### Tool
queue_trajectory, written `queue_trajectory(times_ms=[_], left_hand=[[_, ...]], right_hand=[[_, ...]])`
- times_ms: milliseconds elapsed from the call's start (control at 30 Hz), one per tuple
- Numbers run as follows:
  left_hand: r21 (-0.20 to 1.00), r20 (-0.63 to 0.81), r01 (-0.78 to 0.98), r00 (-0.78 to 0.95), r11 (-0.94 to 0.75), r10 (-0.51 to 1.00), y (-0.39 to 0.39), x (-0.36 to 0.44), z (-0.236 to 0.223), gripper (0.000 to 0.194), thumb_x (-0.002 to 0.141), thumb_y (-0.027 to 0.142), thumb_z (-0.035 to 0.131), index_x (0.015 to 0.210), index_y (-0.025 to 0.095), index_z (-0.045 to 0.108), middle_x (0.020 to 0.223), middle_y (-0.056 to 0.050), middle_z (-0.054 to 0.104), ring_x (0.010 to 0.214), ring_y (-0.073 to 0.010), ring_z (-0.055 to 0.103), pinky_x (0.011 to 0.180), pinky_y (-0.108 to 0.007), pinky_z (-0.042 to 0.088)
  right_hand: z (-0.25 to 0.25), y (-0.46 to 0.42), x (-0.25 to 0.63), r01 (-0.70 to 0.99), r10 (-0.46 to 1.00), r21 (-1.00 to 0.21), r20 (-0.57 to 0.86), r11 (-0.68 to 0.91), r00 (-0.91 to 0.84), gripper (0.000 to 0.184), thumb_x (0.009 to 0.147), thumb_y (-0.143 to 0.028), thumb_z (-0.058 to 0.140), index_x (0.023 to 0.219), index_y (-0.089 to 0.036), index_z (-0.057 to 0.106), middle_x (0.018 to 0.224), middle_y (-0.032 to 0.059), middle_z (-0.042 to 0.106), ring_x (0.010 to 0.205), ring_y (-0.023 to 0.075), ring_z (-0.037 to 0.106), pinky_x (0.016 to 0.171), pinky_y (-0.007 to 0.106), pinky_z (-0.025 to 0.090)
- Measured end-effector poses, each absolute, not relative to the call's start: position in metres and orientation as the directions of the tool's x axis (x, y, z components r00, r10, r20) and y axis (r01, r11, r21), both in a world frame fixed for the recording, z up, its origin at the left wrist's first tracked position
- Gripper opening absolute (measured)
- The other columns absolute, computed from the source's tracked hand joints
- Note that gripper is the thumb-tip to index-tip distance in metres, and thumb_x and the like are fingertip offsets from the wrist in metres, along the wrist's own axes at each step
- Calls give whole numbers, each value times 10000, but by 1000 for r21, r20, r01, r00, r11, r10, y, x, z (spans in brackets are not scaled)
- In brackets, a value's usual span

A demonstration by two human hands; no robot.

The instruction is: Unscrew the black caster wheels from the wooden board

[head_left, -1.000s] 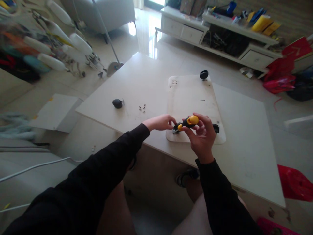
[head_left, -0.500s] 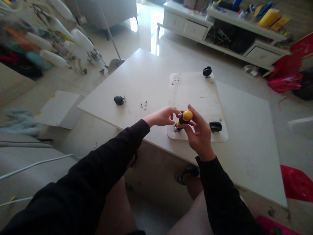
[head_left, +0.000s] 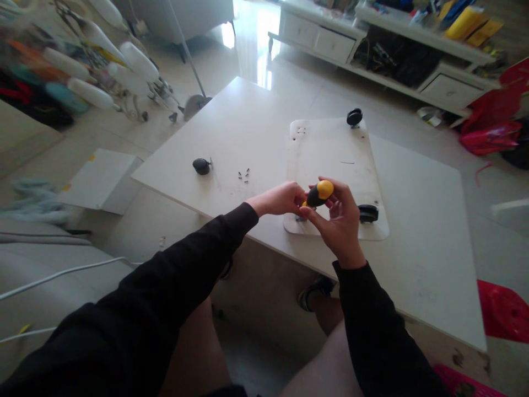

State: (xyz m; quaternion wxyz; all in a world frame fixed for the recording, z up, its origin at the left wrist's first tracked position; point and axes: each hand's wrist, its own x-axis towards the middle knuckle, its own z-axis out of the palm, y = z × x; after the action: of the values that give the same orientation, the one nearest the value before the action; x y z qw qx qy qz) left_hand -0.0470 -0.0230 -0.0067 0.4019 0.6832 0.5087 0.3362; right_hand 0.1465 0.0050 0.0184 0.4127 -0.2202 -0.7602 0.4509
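Observation:
A yellow-and-black screwdriver (head_left: 320, 193) is in my right hand (head_left: 341, 220), its rounded yellow handle end tilted up towards me. My left hand (head_left: 289, 198) is closed, its fingertips pinched at the lower yellow neck of the screwdriver. Below the fingers, a bit of metal (head_left: 300, 219) shows at the near left corner of a white board (head_left: 330, 149); the screwdriver's tip is hidden. Black casters stand on the board's near right corner (head_left: 367, 213) and far right corner (head_left: 354, 117). The far left corner has only small holes (head_left: 301, 130).
A loose black caster (head_left: 201, 166) and several small screws (head_left: 243, 176) lie on the white table (head_left: 421, 231) left of the board. A white box (head_left: 99, 179) stands on the floor at left. A white cabinet (head_left: 318, 41) runs along the back; a red stool (head_left: 502, 309) is at right.
My left fingers have closed in from beside the screwdriver onto its neck. The screwdriver handle has tipped slightly up and right, with my right hand on it. The whole view has shifted a little.

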Motion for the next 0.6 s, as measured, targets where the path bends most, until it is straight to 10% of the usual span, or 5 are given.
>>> queue_trajectory(times_ms=[600], left_hand=[[922,37,361,280,-141,959,-28,-45,-4,203,740,315,814,713,124,752,588,45,527,587,-80,421,595,-254,332]], right_hand=[[21,0,139,-21,807,-905,390,426,-444,476,742,-346,924,1156,-308,692,1093,-7,694,931,169,730,752,314,666]])
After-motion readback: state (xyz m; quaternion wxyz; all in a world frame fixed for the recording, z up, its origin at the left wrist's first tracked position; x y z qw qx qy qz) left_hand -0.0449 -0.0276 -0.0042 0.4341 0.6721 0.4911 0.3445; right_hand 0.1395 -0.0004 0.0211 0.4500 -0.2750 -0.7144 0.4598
